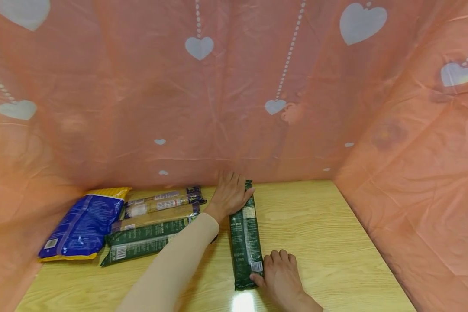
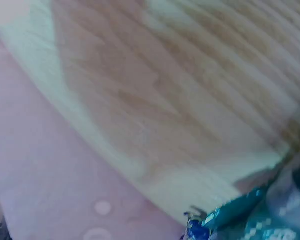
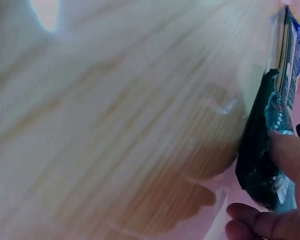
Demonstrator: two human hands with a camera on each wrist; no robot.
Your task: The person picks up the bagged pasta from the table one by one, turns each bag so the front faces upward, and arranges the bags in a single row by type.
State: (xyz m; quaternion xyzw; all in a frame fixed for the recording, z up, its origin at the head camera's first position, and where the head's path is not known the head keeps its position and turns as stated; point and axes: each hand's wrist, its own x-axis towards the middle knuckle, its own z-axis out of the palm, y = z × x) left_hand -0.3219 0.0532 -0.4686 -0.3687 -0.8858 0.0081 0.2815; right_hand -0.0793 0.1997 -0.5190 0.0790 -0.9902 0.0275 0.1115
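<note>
A long dark-green noodle packet (image 1: 241,242) lies lengthwise away from me on the wooden table, with white print and a barcode near its closer end. My left hand (image 1: 230,193) grips the far end, its thumb across the packet to the right edge. At the near right corner, my right hand (image 1: 282,275) holds the packet, the thumb on top and the other fingers beside it. The right wrist view shows that thumb pressed on the green wrapper (image 3: 257,145). In the left wrist view, only a crinkled end of the green packet (image 2: 239,220) shows.
Left of the held packet lie another green packet (image 1: 140,242), several clear-windowed noodle packets (image 1: 156,208) and a blue bag with yellow ends (image 1: 85,225). A pink heart-patterned sheet (image 1: 234,108) stands behind the wooden table (image 1: 315,225) and along its sides.
</note>
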